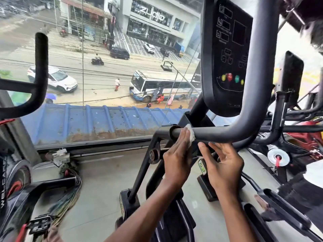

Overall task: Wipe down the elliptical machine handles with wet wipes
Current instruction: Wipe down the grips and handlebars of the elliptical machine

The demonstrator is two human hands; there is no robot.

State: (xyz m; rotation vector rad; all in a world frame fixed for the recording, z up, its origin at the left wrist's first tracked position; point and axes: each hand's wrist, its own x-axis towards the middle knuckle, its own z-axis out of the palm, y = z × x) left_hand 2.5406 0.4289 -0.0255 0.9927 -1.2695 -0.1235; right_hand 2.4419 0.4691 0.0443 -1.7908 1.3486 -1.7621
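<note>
Evidently limp, the wet wipe (190, 134) is pressed onto the rigid handle (218, 135) by the flat left hand (176, 154); the right hand (225, 165) is held open, perhaps touching.

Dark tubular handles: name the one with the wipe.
The horizontal dark grey bar under the black console: the left hand presses a white wet wipe on it; the upright black handle has none.
</note>
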